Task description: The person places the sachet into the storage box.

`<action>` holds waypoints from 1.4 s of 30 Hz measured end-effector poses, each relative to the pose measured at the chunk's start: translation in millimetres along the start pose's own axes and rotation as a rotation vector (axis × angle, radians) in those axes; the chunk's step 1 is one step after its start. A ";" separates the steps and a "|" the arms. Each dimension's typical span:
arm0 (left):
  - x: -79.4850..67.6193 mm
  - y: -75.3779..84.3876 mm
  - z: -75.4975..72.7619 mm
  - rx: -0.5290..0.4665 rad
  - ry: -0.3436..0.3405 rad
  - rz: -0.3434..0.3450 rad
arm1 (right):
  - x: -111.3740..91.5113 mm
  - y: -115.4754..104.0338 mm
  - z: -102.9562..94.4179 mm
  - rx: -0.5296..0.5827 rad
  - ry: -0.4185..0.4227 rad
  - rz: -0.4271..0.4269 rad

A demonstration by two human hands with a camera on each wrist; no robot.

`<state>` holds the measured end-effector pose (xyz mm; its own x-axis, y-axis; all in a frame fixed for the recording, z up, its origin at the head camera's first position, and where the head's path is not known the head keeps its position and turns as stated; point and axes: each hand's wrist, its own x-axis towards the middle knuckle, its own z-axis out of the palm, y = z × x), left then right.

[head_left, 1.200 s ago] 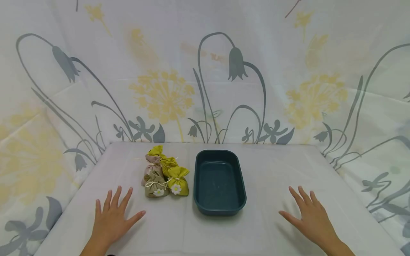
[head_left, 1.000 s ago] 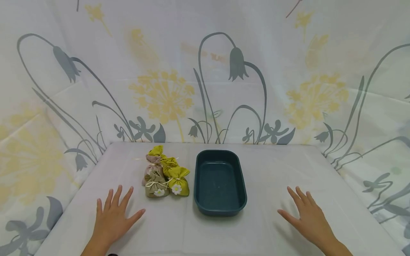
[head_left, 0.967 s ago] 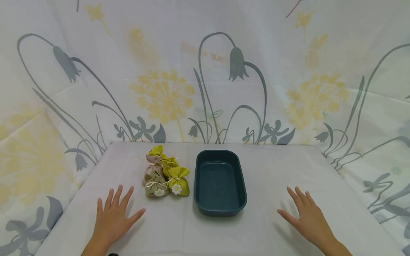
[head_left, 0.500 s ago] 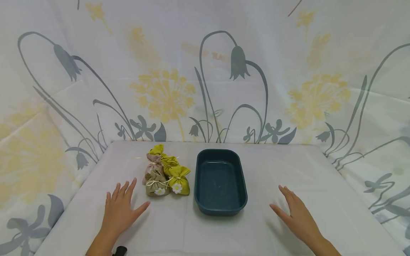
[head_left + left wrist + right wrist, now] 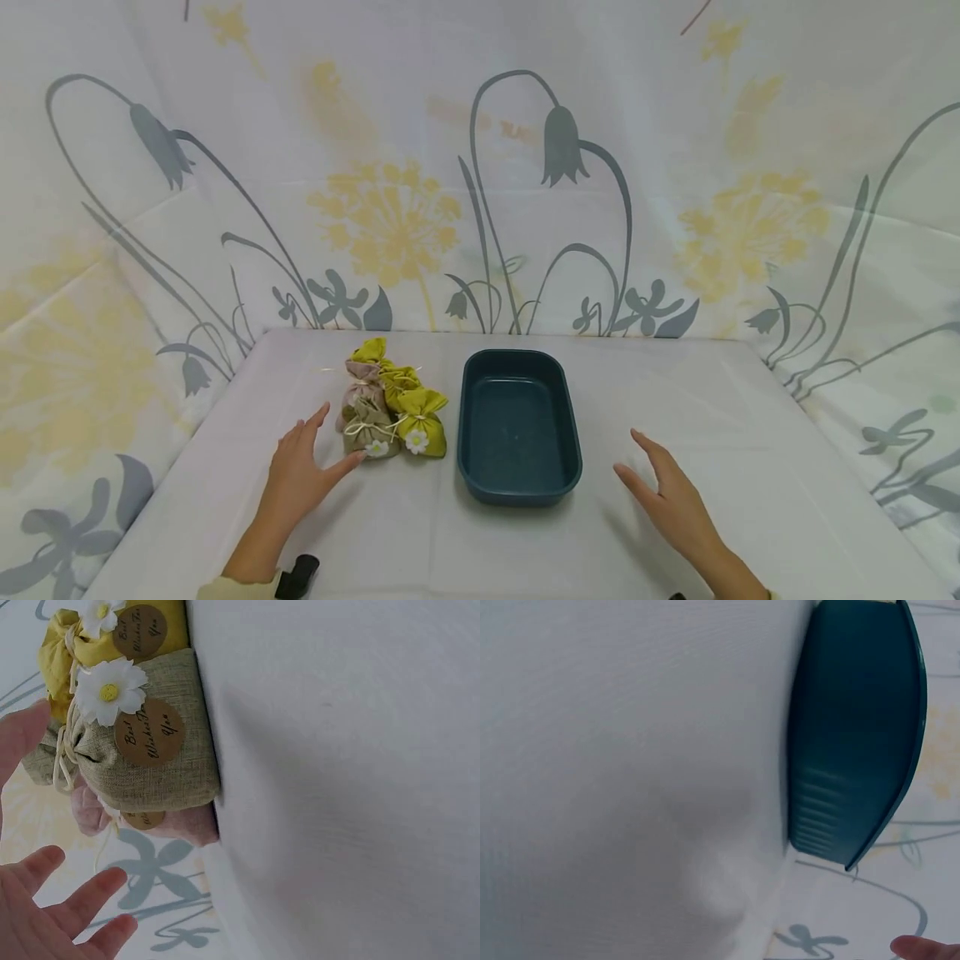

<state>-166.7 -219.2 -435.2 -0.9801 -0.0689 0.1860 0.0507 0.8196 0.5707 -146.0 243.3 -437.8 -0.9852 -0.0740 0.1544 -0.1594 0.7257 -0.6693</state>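
My left hand [image 5: 296, 475], fingers spread, hovers just left of and in front of a cluster of small drawstring pouches, its thumb near the grey-brown pouch [image 5: 161, 765]. That pouch bears a white flower and a round tag. Beside it stands a yellow-green pouch [image 5: 422, 423]; behind are a pinkish pouch [image 5: 363, 379] and more yellow-green ones. My right hand [image 5: 678, 504] is held above the table to the right of a dark teal rectangular bin [image 5: 517, 492], thumb and fingers apart, holding nothing. In the right wrist view only a fingertip shows below the bin's side [image 5: 855, 735].
The pouches and the bin stand on a white-covered table [image 5: 390, 550]. A floral-printed cloth [image 5: 660, 108] hangs behind the table and on both sides. A black wrist strap piece [image 5: 298, 577] shows at my left sleeve.
Both hands have moved inward: the left one forward and right toward the pouches, the right one leftward toward the bin. The pouches and bin keep their places.
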 end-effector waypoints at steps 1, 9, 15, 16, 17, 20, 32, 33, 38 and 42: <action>1.0 0.1 0.2 -0.025 -0.007 -0.011 | 0.8 -1.2 1.3 0.009 0.000 0.003; 11.1 1.7 -1.1 -0.213 -0.053 -0.108 | 7.1 -13.0 10.6 0.086 0.018 -0.015; 16.8 3.6 -0.3 -0.361 -0.106 -0.165 | 12.7 -17.2 16.5 0.140 0.027 -0.002; 17.5 4.1 -0.4 -0.386 -0.110 -0.172 | 13.7 -17.7 17.4 0.150 0.028 -0.002; 18.3 4.3 -0.6 -0.407 -0.116 -0.180 | 14.7 -18.4 18.4 0.165 0.030 -0.003; 20.1 5.0 -1.2 -0.460 -0.135 -0.196 | 18.1 -20.6 22.0 0.195 0.029 -0.001; 29.0 1.0 3.9 -0.589 -0.211 -0.188 | 27.2 -30.4 39.3 0.324 -0.018 0.092; 29.6 0.9 3.9 -0.591 -0.213 -0.186 | 27.3 -30.9 40.5 0.333 -0.023 0.096; 32.9 1.2 4.3 -0.627 -0.236 -0.171 | 27.1 -34.1 44.9 0.383 -0.040 0.113; 35.0 1.8 5.7 -0.631 -0.244 -0.175 | 26.5 -36.6 46.8 0.423 -0.048 0.117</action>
<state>-202.0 -216.9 -432.2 -0.9954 0.0203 -0.0941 -0.0829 0.3157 0.9452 -169.1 182.8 -443.1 -0.9984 -0.0468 0.0331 -0.0486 0.3875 -0.9206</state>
